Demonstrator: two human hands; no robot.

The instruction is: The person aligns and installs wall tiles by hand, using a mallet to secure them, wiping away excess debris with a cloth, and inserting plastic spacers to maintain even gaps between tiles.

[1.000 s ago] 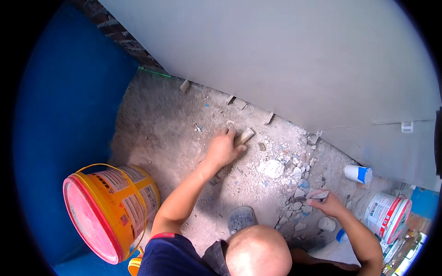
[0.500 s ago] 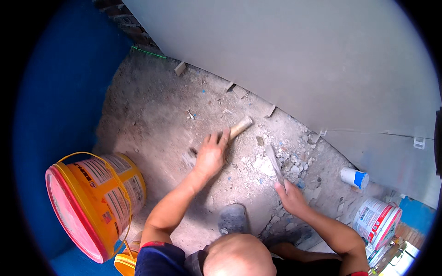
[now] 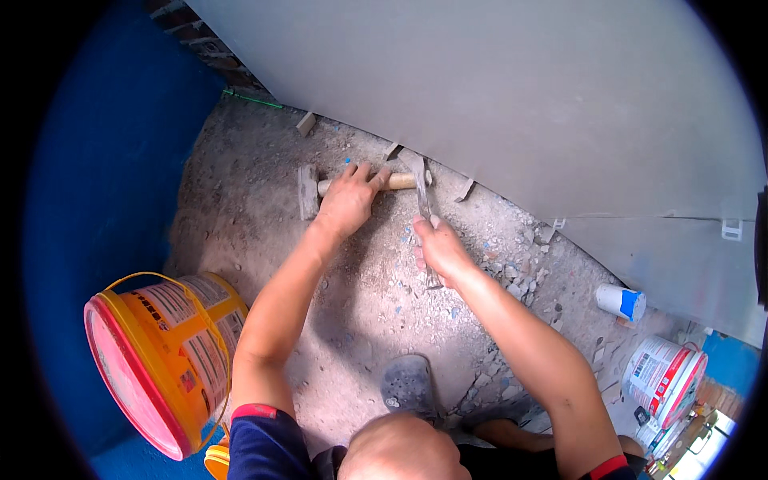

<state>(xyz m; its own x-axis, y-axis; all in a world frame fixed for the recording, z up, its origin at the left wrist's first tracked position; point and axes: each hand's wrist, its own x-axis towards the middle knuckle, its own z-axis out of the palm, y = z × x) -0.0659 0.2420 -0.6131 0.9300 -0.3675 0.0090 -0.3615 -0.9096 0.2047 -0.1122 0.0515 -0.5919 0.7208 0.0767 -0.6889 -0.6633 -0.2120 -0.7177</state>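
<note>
Grey metal chisel point(image 3: 424, 192), gripped by the right hand point(image 3: 442, 250), could scuff the pale panel point(image 3: 512, 104) if the hammer point(image 3: 309, 194) the left hand point(image 3: 347, 204) grips knocks it.

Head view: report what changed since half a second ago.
The left hand moved forward with the wooden-handled hammer, now nearly level across the view; the right hand brought the flat chisel forward and left. Neither tool was let go. The yellow bucket stayed put.

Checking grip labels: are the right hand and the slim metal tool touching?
Touching. The head view shows the right hand closed around the slim metal tool, whose ends stick out above and below the grip.
</note>
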